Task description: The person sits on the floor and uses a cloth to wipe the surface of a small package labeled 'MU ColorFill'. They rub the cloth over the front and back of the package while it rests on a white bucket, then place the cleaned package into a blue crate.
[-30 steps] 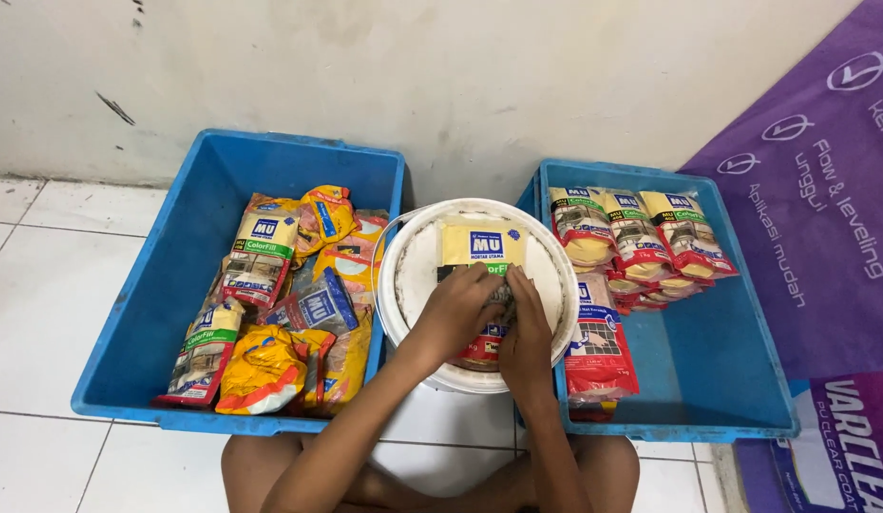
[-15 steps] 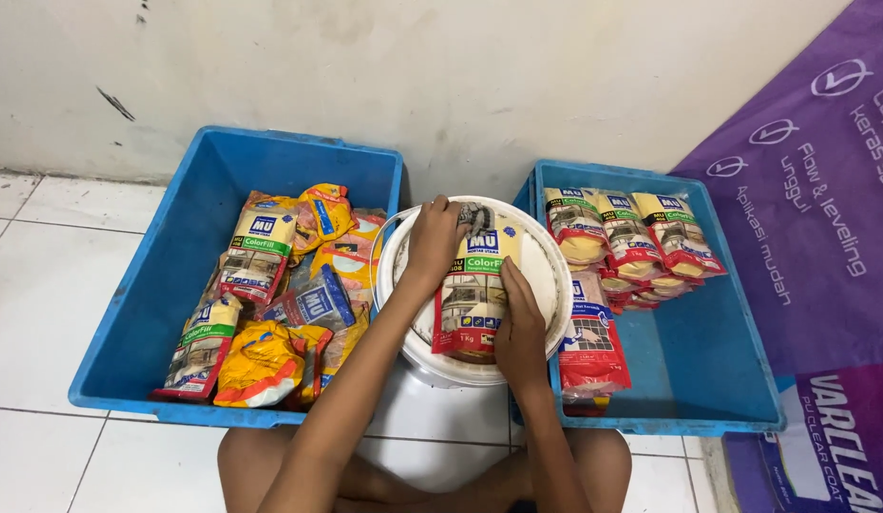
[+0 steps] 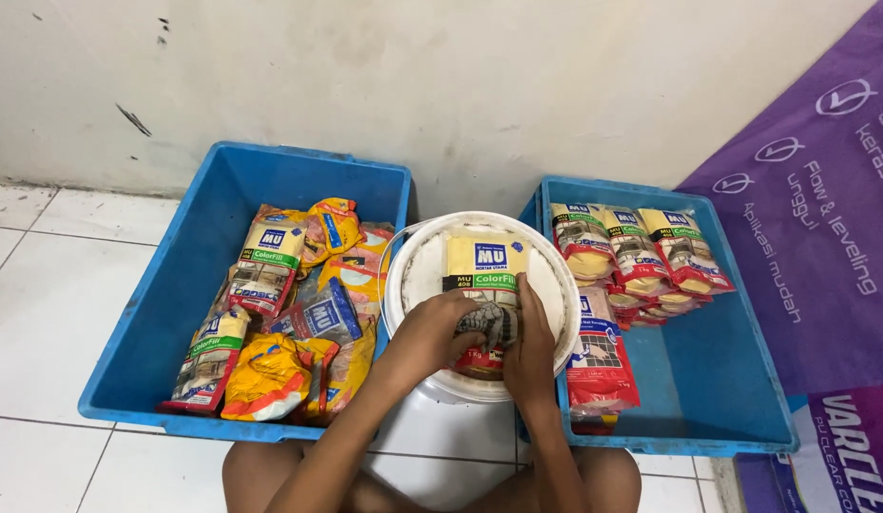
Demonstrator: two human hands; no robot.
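Head camera looked down on a white bucket (image 3: 479,380) that stood on the tiled floor (image 3: 52,285) between two blue plastic crates, near a pale wall (image 3: 413,85). A yellow packet (image 3: 485,269) with a blue label lay flat on top of the bucket, its far end bare and its near end under both hands. The left hand (image 3: 439,328) rested on the packet's near left part with its fingers curled and pressed down on the pouch. The right hand (image 3: 529,337) lay just beside it on the near right part, fingers held together and stretched toward the far side, flat along the packet's edge. The two hands touched the packet close to each other; whether either one actually pinched the wrapper could not be told.

The left crate (image 3: 175,285) held a loose heap of packets (image 3: 289,304), yellow, orange and grey ones lying at mixed angles over one another. The right crate (image 3: 726,380) held a neater row of packets (image 3: 641,249) with red bottoms along its far left side, and one more red-edged packet (image 3: 601,361) lay nearer, just beside the bucket. A purple printed sheet (image 3: 821,218) lay to the right of that crate. The person's bare knees (image 3: 270,480) showed at the near edge.
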